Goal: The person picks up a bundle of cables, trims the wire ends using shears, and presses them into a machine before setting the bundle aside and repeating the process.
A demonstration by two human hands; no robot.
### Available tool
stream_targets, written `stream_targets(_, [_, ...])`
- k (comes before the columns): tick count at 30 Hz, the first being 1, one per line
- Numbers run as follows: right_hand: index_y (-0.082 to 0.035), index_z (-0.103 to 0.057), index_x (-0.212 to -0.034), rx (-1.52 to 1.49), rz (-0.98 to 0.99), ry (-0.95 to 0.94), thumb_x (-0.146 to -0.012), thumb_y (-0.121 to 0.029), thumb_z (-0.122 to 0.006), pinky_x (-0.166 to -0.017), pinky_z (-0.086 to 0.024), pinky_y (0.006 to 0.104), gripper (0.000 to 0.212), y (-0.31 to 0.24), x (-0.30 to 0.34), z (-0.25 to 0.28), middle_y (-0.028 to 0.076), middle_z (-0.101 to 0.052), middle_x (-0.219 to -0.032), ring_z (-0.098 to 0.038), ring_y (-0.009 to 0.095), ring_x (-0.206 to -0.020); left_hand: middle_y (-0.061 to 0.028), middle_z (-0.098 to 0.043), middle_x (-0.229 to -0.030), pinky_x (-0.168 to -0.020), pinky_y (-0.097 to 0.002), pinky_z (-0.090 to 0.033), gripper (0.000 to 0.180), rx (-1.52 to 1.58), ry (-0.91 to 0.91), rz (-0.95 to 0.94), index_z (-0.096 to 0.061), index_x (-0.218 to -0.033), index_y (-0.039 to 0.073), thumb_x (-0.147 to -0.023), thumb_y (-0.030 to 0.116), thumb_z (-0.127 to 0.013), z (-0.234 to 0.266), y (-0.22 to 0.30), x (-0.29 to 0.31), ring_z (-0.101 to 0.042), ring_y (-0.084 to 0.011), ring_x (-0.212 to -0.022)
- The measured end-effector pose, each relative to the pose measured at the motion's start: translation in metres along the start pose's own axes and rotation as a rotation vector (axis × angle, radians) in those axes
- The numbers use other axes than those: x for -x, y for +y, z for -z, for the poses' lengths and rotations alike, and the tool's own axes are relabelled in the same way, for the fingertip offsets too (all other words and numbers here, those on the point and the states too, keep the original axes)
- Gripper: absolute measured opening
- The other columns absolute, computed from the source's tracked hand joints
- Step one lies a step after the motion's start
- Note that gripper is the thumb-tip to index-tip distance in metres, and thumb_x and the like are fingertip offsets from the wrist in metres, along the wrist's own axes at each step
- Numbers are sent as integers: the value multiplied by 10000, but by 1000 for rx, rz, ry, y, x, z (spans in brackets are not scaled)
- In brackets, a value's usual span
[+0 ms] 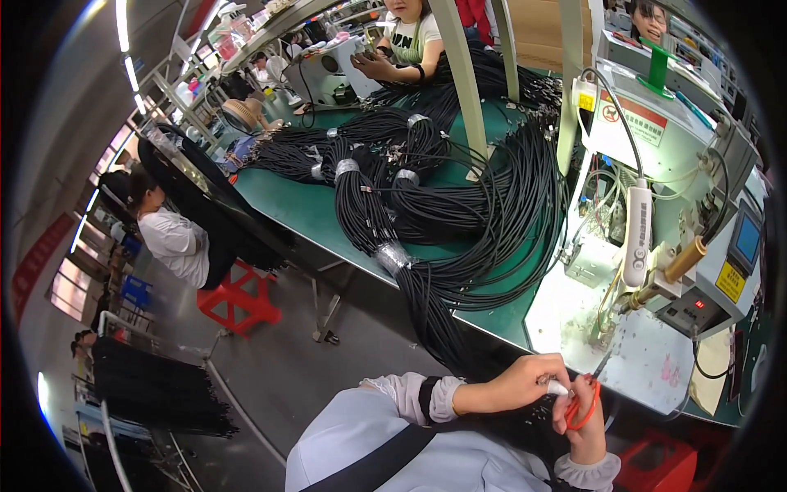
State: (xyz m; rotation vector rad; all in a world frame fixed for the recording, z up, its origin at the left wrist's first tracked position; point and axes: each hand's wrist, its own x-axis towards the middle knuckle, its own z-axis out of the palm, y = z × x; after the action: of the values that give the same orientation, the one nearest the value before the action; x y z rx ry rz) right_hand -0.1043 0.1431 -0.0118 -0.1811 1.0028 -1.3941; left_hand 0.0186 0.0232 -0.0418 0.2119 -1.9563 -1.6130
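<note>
My left hand [523, 384] is closed in front of my body, close to my other hand. Something small and metallic shows between its fingers, too small to name, and a white cover [557, 387] sits on a fingertip. My right hand [584, 420] is closed around scissors with orange handles [593, 404], the loop lying over the fingers and the dark tip pointing up toward the machine. Below and beside my hands, black cables hang off the bench edge, part of a big bundle [438, 324] tied with clear wrap [393, 257].
A green bench [287, 201] carries more cable bundles. At the right stands a lit machine [689, 271] with a white plate [652, 373] and a hanging white handle-shaped device [637, 238]. Red stools [239, 299] stand on the floor. Co-workers sit across the bench and at the left.
</note>
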Motion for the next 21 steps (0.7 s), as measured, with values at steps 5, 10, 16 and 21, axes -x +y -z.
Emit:
stream_targets(5, [-47, -525, -731, 919, 732, 111, -749, -126, -613, -470, -409, 286, 119, 15, -10, 2, 72, -508, -590, -517, 186, -508, 18, -511, -709, -526, -199, -348, 94, 269, -126, 315, -560, -817, 34, -766, 89, -618, 11, 11, -4, -447, -59, -603])
stream_targets(10, [-74, -541, -731, 1647, 1189, 122, -664, -128, -663, -500, -396, 293, 149, 4, -12, -3, 62, -506, -626, -520, 185, -563, 15, -513, -712, -603, -215, -389, 119, 746, -135, 932, -556, -840, 21, -756, 77, -619, 18, 2, -1, -477, -63, -681])
stream_targets(16, [-95, -583, -743, 1614, 1169, 151, -613, -100, -663, -526, -384, 281, 152, -11, -9, -2, 11, -505, -644, -511, 163, -573, 14, -513, -741, -645, -209, -388, 137, 384, -172, 499, -549, -887, 18, -771, 75, -596, 13, 5, -2, -470, -62, -703])
stream_targets(21, [-97, -600, -814, 1911, 1264, 1, -629, -87, -635, -533, -381, 285, 189, -16, 3, -15, -2, -485, -629, -498, 157, -569, 6, -523, -785, -684, -215, -377, 163, 385, -185, 462, -533, -927, 12, -771, 42, -569, 9, 5, 3, -468, -68, -741])
